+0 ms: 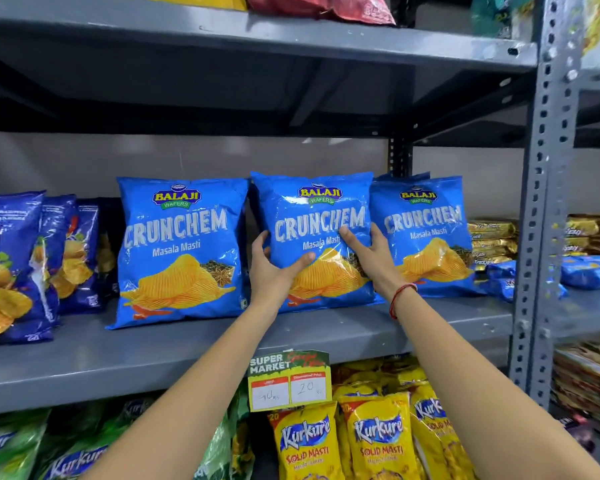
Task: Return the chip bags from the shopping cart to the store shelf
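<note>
The three Crunchem bags point(312, 237) are bright blue with white lettering, a yellow-and-green logo and ridged golden chips. The shelf point(153, 358) is plain grey. Below, the Kurkure bags point(378, 441) are yellow with blue-and-white logos. A red thread point(400, 296) circles the right wrist.

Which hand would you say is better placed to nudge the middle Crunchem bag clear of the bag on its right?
Probably the right hand: it lies on the middle Crunchem bag's right edge, where it overlaps the right Crunchem bag. The left hand cups the lower left side.
</note>
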